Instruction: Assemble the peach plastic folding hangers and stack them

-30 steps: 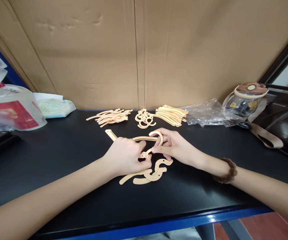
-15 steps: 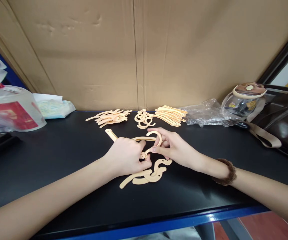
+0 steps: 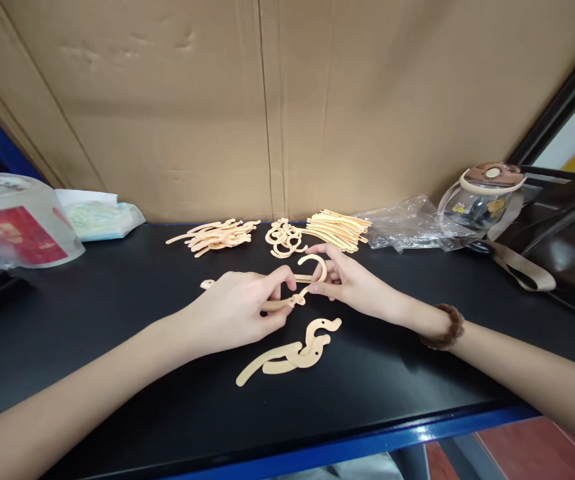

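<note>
A cream plastic hanger hook (image 3: 324, 268) curves up between the thumb and fingers of my right hand (image 3: 354, 280). Its lower end meets a curved hanger arm (image 3: 272, 306), which my left hand (image 3: 240, 308) pinches between thumb and fingers close to that joint. Another cream strip (image 3: 303, 278) shows behind, running between the two hands; most of it is covered. One rounded end (image 3: 207, 285) sticks out past the left knuckles. Just below the hands, several loose curved hanger arms (image 3: 268, 363) lie overlapped on the black table (image 3: 392, 393).
At the back lie a pile of curved arms (image 3: 224, 235), a pile of hooks (image 3: 283, 239) and a stack of straight strips (image 3: 340, 229). Clear plastic wrap (image 3: 402, 227), a bottle (image 3: 487, 200) and a dark bag (image 3: 567, 233) stand right. A plastic bag (image 3: 22, 220) and tissue pack (image 3: 100, 217) are left.
My left hand has loosened from a tight fist into a pinch and turned, and the strip that stuck out behind it has swung lower. My right hand keeps the hook.
</note>
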`<state>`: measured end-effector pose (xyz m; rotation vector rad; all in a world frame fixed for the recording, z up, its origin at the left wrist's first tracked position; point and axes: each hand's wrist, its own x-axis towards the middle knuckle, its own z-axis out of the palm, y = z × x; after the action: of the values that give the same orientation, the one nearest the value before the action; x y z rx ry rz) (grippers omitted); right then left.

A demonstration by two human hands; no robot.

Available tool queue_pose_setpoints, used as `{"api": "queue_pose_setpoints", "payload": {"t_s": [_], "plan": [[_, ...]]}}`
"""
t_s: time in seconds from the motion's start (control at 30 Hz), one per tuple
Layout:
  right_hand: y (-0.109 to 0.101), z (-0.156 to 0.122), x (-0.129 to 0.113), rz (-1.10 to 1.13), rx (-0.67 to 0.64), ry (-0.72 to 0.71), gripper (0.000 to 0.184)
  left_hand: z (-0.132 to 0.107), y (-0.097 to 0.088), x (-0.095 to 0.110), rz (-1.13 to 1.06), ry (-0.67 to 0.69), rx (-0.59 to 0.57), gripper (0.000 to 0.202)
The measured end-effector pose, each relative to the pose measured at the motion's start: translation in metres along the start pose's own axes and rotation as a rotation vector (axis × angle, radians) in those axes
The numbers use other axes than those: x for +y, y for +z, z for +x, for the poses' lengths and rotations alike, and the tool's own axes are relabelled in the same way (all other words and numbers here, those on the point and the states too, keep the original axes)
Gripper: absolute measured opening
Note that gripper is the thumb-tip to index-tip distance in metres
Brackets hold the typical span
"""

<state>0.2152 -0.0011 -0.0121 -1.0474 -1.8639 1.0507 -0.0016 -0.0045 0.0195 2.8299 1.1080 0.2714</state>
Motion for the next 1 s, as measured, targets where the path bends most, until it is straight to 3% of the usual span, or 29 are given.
{"api": "queue_pose_setpoints", "payload": {"t_s": [0.17,0.3,0.73,1.0], "plan": [[-0.003,0.004,0.000,0.102,0.086,-0.028,0.041,0.001,0.000,-0.006,-0.071,0.003,0.021,0.015],[-0.007,0.005,-0.001,0.146,0.127,-0.027,0.054,0.001,0.005,-0.013,-0.138,-0.014,0.050,0.018],[-0.012,0.001,-0.005,0.248,0.080,0.155,0.059,0.004,0.007,-0.014,-0.292,0.028,0.092,0.021],[-0.013,0.000,-0.004,0.299,0.044,0.222,0.066,0.004,0.012,-0.012,-0.225,0.073,0.163,0.022]]}}
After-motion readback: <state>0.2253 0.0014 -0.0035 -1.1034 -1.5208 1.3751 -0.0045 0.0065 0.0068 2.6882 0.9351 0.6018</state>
